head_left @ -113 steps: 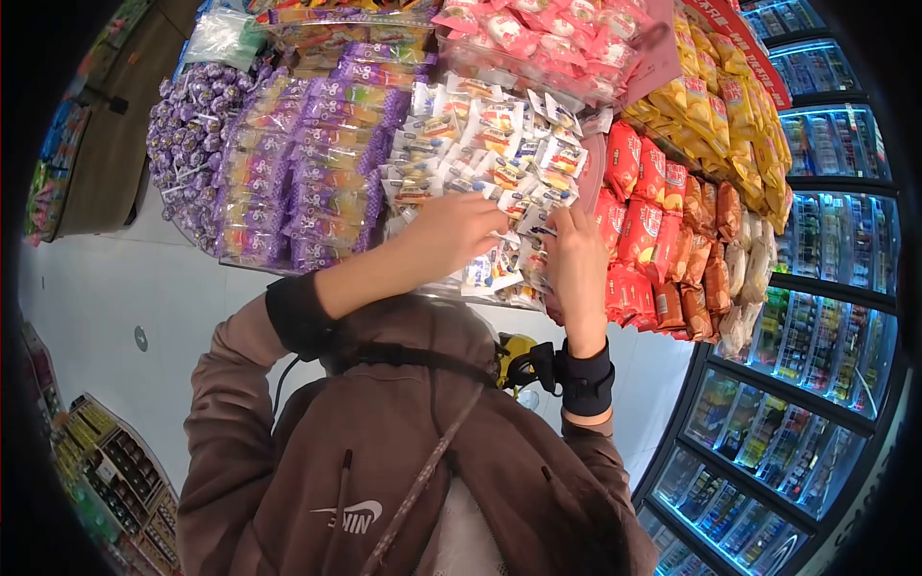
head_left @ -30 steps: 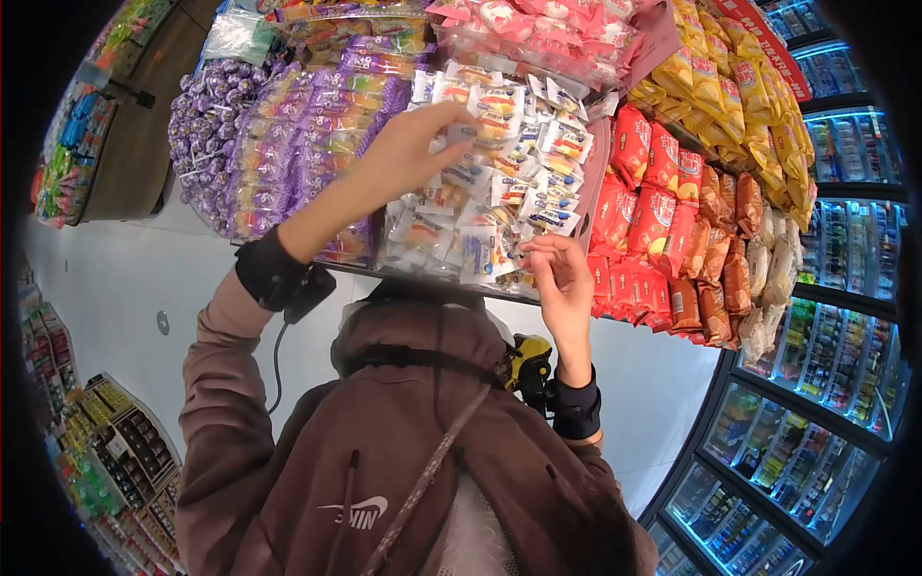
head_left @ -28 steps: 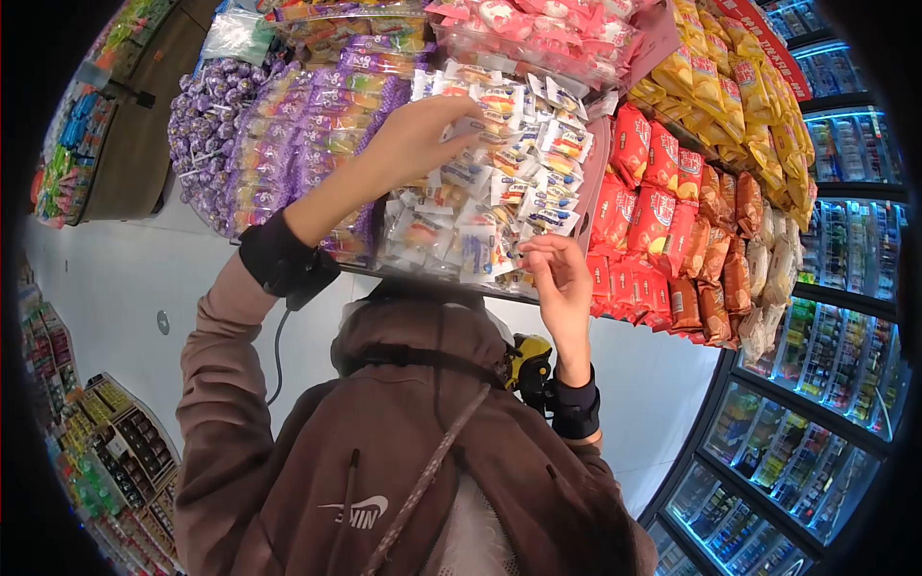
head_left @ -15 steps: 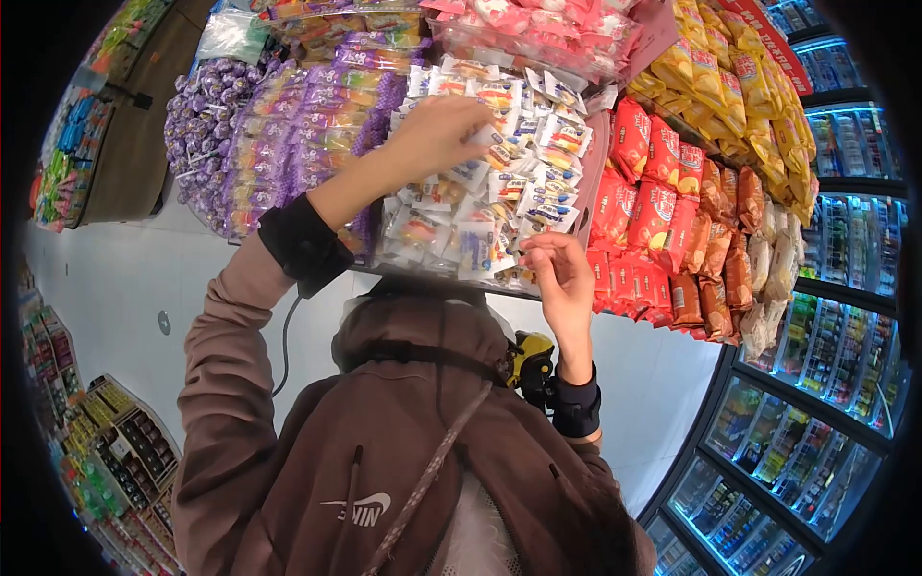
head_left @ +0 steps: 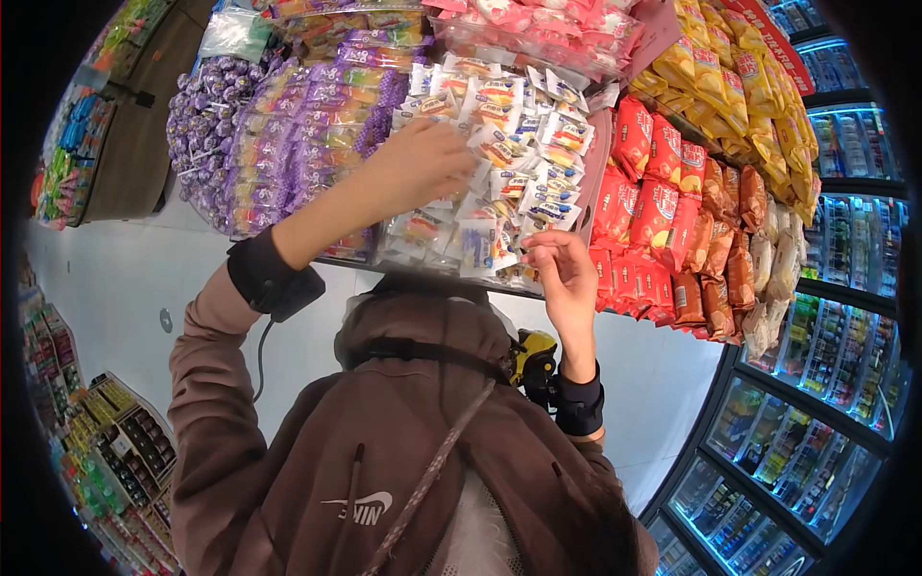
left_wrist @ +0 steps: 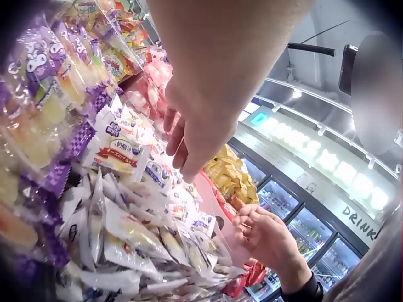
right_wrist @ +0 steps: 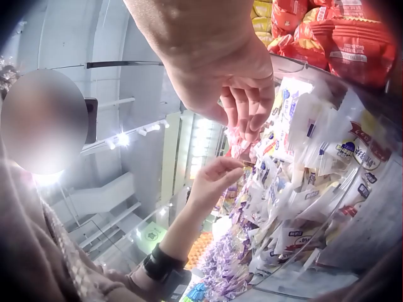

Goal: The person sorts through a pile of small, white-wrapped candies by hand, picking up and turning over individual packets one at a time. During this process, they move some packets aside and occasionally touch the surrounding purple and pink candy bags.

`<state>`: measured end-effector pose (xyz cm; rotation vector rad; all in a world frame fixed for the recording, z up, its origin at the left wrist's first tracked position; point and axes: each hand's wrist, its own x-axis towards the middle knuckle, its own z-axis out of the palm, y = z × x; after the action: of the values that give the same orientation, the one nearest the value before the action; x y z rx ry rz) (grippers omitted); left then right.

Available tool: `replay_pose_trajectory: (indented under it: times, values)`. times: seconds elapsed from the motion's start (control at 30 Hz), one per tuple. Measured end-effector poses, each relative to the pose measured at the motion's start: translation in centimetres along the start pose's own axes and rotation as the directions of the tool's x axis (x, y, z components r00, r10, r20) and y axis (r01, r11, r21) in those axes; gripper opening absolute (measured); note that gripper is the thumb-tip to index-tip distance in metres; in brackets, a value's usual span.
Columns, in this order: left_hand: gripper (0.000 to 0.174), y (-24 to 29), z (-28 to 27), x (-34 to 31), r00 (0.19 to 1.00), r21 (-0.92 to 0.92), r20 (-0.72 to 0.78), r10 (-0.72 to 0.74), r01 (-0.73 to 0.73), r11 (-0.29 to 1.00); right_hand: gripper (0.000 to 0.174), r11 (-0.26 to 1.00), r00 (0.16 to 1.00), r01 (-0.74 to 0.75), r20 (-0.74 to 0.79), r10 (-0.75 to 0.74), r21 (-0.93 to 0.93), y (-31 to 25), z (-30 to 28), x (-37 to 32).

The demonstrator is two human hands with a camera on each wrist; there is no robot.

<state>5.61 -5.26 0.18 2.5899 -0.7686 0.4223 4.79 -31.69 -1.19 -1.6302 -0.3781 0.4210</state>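
Many small white-wrapped snack packets (head_left: pixel 495 91) fill a clear-walled bin, several with red, yellow or blue print. My left hand (head_left: pixel 423 163) hovers low over the left part of these packets, fingers bent loosely downward, no packet seen between them. In the left wrist view its fingers (left_wrist: pixel 176 141) hang beside a white packet (left_wrist: pixel 116 148) with a red band. At the bin's front right corner my right hand (head_left: pixel 565 274) stays with loosely curled fingers. The right wrist view shows its fingertips (right_wrist: pixel 252 129) close to the packets, holding nothing visible.
Purple jelly packs (head_left: pixel 327 134) and purple lollipops (head_left: pixel 206 125) lie to the left. Red packets (head_left: pixel 653 192), brown packets (head_left: pixel 715 226) and yellow bags (head_left: pixel 740 96) are stacked on the right. Pink packets (head_left: pixel 538 29) stand behind. Lit drink fridges (head_left: pixel 845 250) line the right side.
Since 3.8 s ago both hands have come apart and the right withdrew to the front corner. In the last half second the left hand moved back left and toward the body.
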Motion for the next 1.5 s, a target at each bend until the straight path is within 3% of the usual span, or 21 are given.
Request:
replay_pose_trajectory:
  times: [0.2, 0.4, 0.5, 0.7, 0.8, 0.9, 1.0, 1.1, 1.13, 1.2, 1.43, 1.5]
  values:
    - [0.024, 2.1, -0.4, -3.7, 0.973, -0.004, 0.136, -0.188, 0.191, 0.982, 0.013, 1.0, 1.0, -0.011, 0.002, 0.011, -0.012, -0.1, 0.0, 0.0]
    - [0.02, 2.2, 0.5, -5.0, 0.931, -0.062, 0.123, -0.343, 0.352, 0.934, 0.013, 1.0, 1.0, -0.013, 0.014, 0.014, -0.011, 0.0, 0.2, 0.2]
    - [0.017, 1.9, 0.8, -5.2, 0.888, -0.266, 0.131, -0.441, 0.46, 0.847, 0.013, 1.0, 1.0, -0.013, 0.015, 0.013, -0.017, -0.1, 0.3, 0.2]
    - [0.015, 2.2, -0.2, -4.6, 0.793, -0.444, 0.19, -0.579, 0.595, 0.67, 0.013, 1.0, 1.0, -0.016, 0.021, 0.016, 0.001, 0.0, 0.7, 0.2]
    - [0.016, 3.1, -0.5, -4.3, 0.913, -0.517, -0.125, -0.388, 0.274, 0.811, 0.012, 0.999, 0.999, -0.026, -0.019, 0.027, 0.047, -0.7, 1.8, 0.7]
    - [0.021, 2.9, -0.9, -5.2, 0.977, -0.286, -0.214, -0.009, -0.054, 0.957, 0.014, 0.997, 0.997, -0.083, 0.002, 0.083, 0.001, -1.3, 2.5, 1.7]
    - [0.025, 4.0, -1.8, -6.1, 0.99, -0.489, -0.078, -0.117, 0.064, 0.87, 0.016, 0.986, 0.991, -0.105, 0.1, 0.092, 0.129, -2.2, 3.1, 2.1]
    - [0.026, 2.9, -1.0, -6.6, 0.948, -0.236, -0.248, 0.2, -0.259, 0.936, 0.013, 0.986, 0.981, -0.128, 0.161, 0.11, 0.105, -2.4, 3.6, 1.7]
    - [0.024, 2.6, -1.2, -6.7, 0.928, -0.144, -0.266, 0.26, -0.305, 0.941, 0.011, 0.973, 0.972, -0.158, 0.201, 0.123, 0.166, -2.6, 3.8, 1.8]
    - [0.024, 2.0, -1.4, -7.0, 0.921, -0.139, -0.276, 0.275, -0.321, 0.937, 0.007, 0.933, 0.948, -0.223, 0.284, 0.141, 0.282, -2.9, 4.3, 1.9]
    - [0.029, 0.7, -2.4, -7.6, 0.901, -0.119, -0.323, 0.289, -0.342, 0.932, 0.003, 0.939, 0.959, -0.239, 0.209, 0.19, 0.247, -3.4, 6.7, 2.4]
    - [0.028, 1.0, -2.8, -8.1, 0.962, -0.322, -0.257, 0.09, -0.173, 0.931, 0.004, 0.958, 0.968, -0.223, 0.155, 0.196, 0.182, -3.5, 7.2, 2.3]
